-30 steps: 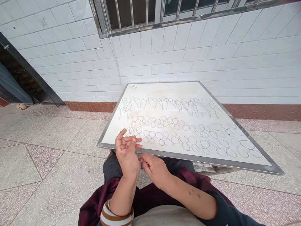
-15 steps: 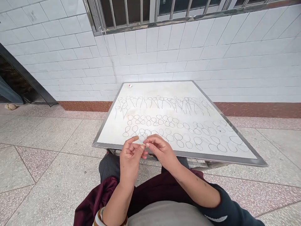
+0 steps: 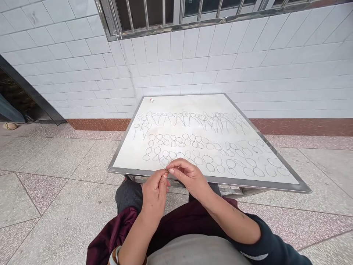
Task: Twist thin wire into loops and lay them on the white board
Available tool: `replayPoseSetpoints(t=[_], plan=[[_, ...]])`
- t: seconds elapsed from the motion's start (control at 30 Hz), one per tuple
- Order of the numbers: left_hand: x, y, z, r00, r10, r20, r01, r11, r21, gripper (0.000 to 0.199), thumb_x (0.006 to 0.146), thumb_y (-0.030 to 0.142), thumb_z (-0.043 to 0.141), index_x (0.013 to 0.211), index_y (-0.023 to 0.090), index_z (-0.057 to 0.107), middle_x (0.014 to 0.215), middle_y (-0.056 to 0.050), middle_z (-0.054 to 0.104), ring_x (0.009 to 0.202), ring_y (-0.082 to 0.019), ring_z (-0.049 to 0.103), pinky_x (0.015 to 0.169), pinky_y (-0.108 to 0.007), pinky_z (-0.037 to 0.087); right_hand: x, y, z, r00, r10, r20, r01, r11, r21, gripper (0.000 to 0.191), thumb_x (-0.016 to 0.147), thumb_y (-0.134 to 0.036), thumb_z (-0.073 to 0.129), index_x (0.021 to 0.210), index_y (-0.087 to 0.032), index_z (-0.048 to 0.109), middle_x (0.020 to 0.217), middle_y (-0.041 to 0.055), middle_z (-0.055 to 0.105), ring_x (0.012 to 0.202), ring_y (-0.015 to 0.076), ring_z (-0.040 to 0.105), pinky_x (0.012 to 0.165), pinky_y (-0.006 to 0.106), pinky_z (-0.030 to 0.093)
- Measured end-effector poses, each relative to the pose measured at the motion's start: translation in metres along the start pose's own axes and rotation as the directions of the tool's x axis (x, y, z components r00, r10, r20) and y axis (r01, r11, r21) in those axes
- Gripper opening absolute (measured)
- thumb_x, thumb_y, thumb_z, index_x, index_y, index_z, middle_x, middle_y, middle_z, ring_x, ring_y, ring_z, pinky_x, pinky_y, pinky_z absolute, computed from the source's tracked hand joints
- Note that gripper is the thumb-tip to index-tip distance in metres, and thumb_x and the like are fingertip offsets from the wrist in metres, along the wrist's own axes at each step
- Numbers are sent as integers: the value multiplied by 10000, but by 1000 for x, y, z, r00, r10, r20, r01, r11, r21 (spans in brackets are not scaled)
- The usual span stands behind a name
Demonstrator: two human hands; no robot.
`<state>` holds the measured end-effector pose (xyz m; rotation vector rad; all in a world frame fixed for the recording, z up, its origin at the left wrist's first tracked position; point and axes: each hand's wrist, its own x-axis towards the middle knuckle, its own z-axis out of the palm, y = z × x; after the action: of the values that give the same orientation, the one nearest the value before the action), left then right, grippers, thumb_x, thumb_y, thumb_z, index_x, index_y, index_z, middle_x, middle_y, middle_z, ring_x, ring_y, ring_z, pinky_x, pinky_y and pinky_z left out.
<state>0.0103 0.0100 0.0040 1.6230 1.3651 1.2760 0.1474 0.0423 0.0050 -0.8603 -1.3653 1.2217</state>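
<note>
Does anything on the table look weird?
Maybe the small white-and-red thing: it sits alone near the far left corner of the table, apart from the thin dark loops. It's too small to name.

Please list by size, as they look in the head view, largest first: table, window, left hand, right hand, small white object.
1. Table
2. Window, though cut off by the picture edge
3. Left hand and right hand: too alike to rank
4. White object

Single head-worn camera: looks forward, down; table (image 3: 182, 105) near, tiled wall (image 3: 82, 75) farther off.
</note>
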Motion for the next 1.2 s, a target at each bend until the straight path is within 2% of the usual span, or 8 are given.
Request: replayPoseSetpoints(t=[0.27,0.37,0.47,0.67,0.97,1.2], plan=[[-4,-14,-2,978,206,27,-208,963,174,290,916,217,442,1102,238,664,702,-30,597,597,-150,539,569,-254,419,-4,-3,7,996,82,-46,-74,986,152,74,773,-316,683,800,-248,683,791,-1,651,740,142,571,703,300,463],[-7,-20,-1,965,259,35,-260,944,204,273,910,198,448,1072,232,665,715,-35,609,587,-146,538,565,-255,427,-4,-6,7,993,120,1,-118,971,210,76,766,-313,688,776,-239,675,742,-10,653,682,133,581,682,302,472],[-9,-23,0,970,241,43,-245,953,179,274,912,208,448,1080,230,663,732,-42,613,577,-145,531,549,-254,428,-3,-6,4,985,161,62,-171,954,245,101,769,-330,686,778,-231,670,711,-14,648,646,130,581,675,309,475],[-12,-19,1,987,145,67,-151,982,111,315,925,237,430,1158,250,640,694,-29,590,571,-143,530,518,-240,424,-1,-2,-1,982,188,24,-188,953,236,93,764,-322,693,790,-234,674,739,-16,637,726,129,579,738,292,465],[-17,-34,-4,950,280,137,-305,925,226,412,905,141,411,1263,267,570,750,-43,632,670,-168,593,645,-287,480,-1,-5,-6,973,226,45,-230,940,253,79,770,-302,683,787,-229,658,681,-31,616,655,119,568,693,279,442],[-18,-32,-9,946,278,166,-317,901,296,391,890,114,407,1207,234,602,736,-41,647,657,-163,614,623,-277,493,-2,0,-7,967,253,21,-250,940,233,88,753,-308,695,775,-233,654,698,-39,589,643,104,511,677,266,401]])
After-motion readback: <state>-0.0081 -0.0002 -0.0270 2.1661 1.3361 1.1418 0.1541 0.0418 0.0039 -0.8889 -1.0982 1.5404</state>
